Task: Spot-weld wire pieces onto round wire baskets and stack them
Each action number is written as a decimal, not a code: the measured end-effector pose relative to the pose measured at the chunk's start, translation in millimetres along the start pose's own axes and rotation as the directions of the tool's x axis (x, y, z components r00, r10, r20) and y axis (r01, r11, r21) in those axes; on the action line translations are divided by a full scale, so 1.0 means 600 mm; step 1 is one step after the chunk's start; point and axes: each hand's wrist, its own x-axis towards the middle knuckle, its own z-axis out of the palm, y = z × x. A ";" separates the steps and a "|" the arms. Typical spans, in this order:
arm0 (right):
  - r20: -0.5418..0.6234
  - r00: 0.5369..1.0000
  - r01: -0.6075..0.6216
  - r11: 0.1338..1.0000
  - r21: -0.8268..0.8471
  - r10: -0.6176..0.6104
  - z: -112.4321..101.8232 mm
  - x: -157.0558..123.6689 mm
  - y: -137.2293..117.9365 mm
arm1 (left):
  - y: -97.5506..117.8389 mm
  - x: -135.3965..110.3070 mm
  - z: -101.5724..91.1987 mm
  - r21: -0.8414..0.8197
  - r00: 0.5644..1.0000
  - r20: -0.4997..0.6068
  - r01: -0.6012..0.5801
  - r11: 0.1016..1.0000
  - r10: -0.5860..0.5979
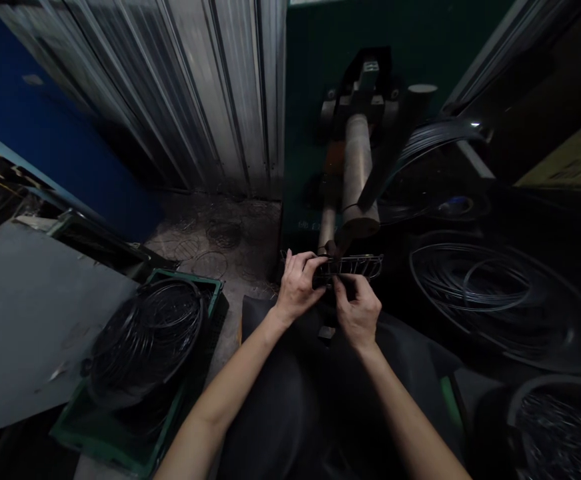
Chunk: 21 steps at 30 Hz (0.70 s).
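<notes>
My left hand (297,285) and my right hand (356,308) meet just below a green machine (320,100) with a thick metal roller (358,175). Both pinch a small bent wire frame (355,265) that lies across, level with the roller's lower end. The left hand's fingers curl over the frame's left end. From underneath, the right hand's thumb and forefinger grip its middle. My dark-clad knees sit beneath the hands.
A green crate (135,437) at the lower left holds a stack of black wire rings (145,337). More wire coils (490,293) lie at the right, and a bucket (525,393) of dark pieces at the lower right. A grey board (25,313) is at the left, corrugated metal wall (195,87) behind.
</notes>
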 end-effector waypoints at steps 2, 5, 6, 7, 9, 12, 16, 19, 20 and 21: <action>-0.002 1.000 0.009 1.000 0.007 -0.009 0.002 0.001 0.002 | -0.002 0.001 0.002 0.008 1.000 -0.010 -0.009 1.000 0.009; -0.001 1.000 0.015 1.000 0.000 -0.015 0.004 0.002 0.003 | -0.002 0.001 0.003 0.020 0.999 -0.031 -0.022 1.000 0.023; -0.001 1.000 0.012 1.000 -0.008 -0.012 0.004 0.002 0.004 | -0.002 0.001 0.004 0.024 0.999 -0.032 -0.024 0.999 0.024; 0.002 1.000 0.008 1.000 -0.016 -0.008 0.005 0.002 0.004 | -0.002 0.001 0.004 0.030 0.999 -0.030 -0.024 0.999 0.025; 0.003 1.000 0.002 1.000 -0.022 -0.002 0.006 0.002 0.004 | -0.003 0.001 0.003 0.047 0.999 -0.024 -0.027 0.999 0.028; -0.004 1.000 0.004 1.000 -0.005 -0.004 0.008 0.001 0.005 | -0.003 0.001 0.003 0.077 0.998 -0.038 -0.043 0.996 0.046; 0.003 1.000 -0.013 1.000 0.009 0.013 0.009 0.000 0.007 | -0.002 0.002 0.001 0.093 0.998 -0.043 -0.047 0.995 0.051; -0.004 1.000 -0.025 1.000 0.014 0.025 0.011 -0.001 0.011 | -0.002 0.001 0.004 0.083 0.999 -0.038 -0.028 0.996 0.031; -0.004 0.999 -0.035 0.999 0.011 0.036 0.013 -0.001 0.011 | -0.003 0.001 0.005 0.074 0.998 -0.049 -0.023 0.997 0.027; -0.003 0.999 -0.050 0.999 0.009 0.050 0.015 -0.002 0.011 | -0.005 0.000 0.007 0.062 0.997 -0.066 -0.024 0.998 0.028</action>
